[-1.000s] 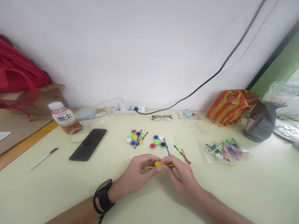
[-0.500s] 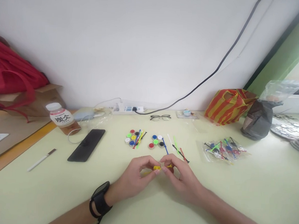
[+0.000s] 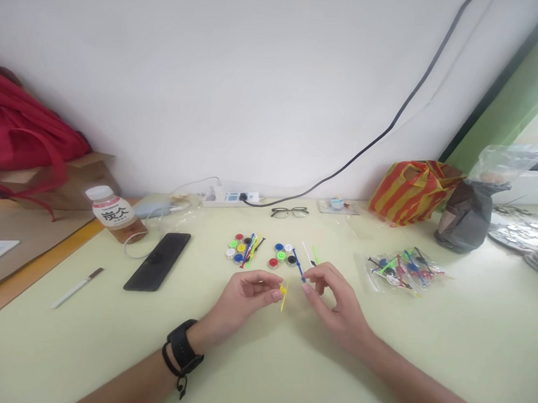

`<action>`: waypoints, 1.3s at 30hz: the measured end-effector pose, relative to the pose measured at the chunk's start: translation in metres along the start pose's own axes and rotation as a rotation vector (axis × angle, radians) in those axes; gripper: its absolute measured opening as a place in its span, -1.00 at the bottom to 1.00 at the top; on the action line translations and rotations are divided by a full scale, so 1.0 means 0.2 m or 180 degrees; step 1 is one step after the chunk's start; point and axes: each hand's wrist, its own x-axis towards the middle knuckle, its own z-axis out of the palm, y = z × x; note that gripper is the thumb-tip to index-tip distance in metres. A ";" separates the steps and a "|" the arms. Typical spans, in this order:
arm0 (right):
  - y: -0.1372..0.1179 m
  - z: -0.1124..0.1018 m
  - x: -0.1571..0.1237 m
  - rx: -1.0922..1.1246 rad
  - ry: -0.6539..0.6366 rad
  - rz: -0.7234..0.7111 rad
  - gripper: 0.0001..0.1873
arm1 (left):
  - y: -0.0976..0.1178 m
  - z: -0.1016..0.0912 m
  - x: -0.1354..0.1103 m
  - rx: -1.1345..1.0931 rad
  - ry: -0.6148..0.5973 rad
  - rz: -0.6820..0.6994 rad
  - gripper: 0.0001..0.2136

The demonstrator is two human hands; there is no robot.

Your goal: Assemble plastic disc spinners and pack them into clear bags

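My left hand, with a black watch on its wrist, pinches a small yellow wheel on a yellow stick above the pale green table. My right hand is just to the right of it, fingers curled in a pinch, nothing clearly in them. Behind the hands lie two small groups of coloured wheels and sticks, one at the left and one at the right. Loose sticks lie near my right fingertips.
A clear bag of coloured parts lies to the right. A black phone, a drink bottle, a pen, glasses, a power strip, a striped bag and a grey pouch ring the work area.
Both hands have lifted and moved further from me. My right hand has come off the yellow piece, which now hangs from the left fingers with its stick pointing down.
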 end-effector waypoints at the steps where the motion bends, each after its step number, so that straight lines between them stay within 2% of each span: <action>1: 0.00 0.00 0.00 0.0120 -0.0123 0.0073 -0.79 | 0.00 0.00 0.00 -0.0035 0.0040 -0.0013 -0.75; 4: -0.03 0.00 -0.01 0.0627 -0.0500 0.0393 -0.52 | 0.01 0.00 0.00 -0.0106 0.0095 0.0002 -0.76; 5: -0.04 0.00 -0.01 0.0763 -0.0557 0.0515 -0.49 | 0.01 0.00 0.00 -0.0113 0.0089 0.0009 -0.76; 7: -0.06 -0.01 -0.01 0.0934 -0.0787 0.0720 -0.70 | 0.01 0.00 0.00 -0.0120 0.0089 0.0016 -0.76; 8: -0.07 -0.02 0.00 0.1002 -0.1001 0.0795 -0.69 | 0.00 0.00 0.00 -0.0121 0.0094 0.0010 -0.76; 10: -0.09 -0.03 0.02 0.1105 -0.1411 0.0871 -0.41 | 0.00 0.00 0.00 -0.0121 0.0123 0.0008 -0.76; 11: -0.10 -0.04 0.02 0.1143 -0.1489 0.0895 -0.37 | 0.00 0.00 0.00 -0.0115 0.0122 0.0022 -0.76; 12: -0.11 -0.04 0.03 0.1168 -0.1435 0.0926 -0.41 | 0.00 0.00 0.00 -0.0106 0.0100 0.0038 -0.77; 15: -0.12 -0.02 0.03 0.1194 -0.0904 0.1109 -0.63 | 0.00 0.00 0.00 -0.0077 0.0019 0.0124 -0.80; 17: -0.11 -0.01 0.02 0.1239 -0.0655 0.1295 -0.62 | 0.00 0.00 -0.01 -0.0070 0.0005 0.0148 -0.81; 19: -0.10 -0.01 0.02 0.1286 -0.0715 0.1386 -0.62 | 0.01 0.00 -0.01 -0.0069 0.0024 0.0156 -0.81; 21: -0.08 -0.02 0.02 0.1464 -0.0896 0.1357 -0.39 | 0.00 0.00 -0.01 -0.0093 0.0059 0.0147 -0.80; 23: -0.07 -0.02 0.02 0.1679 -0.0969 0.1284 -0.29 | -0.01 0.00 0.00 -0.0103 0.0080 0.0140 -0.79; 29: -0.09 -0.01 0.02 0.1581 -0.0874 0.1279 -0.66 | -0.01 0.00 0.00 0.0021 -0.0032 0.0160 -0.78; 35: -0.07 0.01 -0.02 0.1307 -0.1087 0.0940 -0.62 | 0.00 0.00 -0.01 0.0073 -0.0082 0.0188 -0.78; 39: -0.06 0.00 -0.02 0.1166 -0.0972 0.0877 -0.42 | 0.00 0.00 -0.01 0.0045 0.0043 0.0204 -0.78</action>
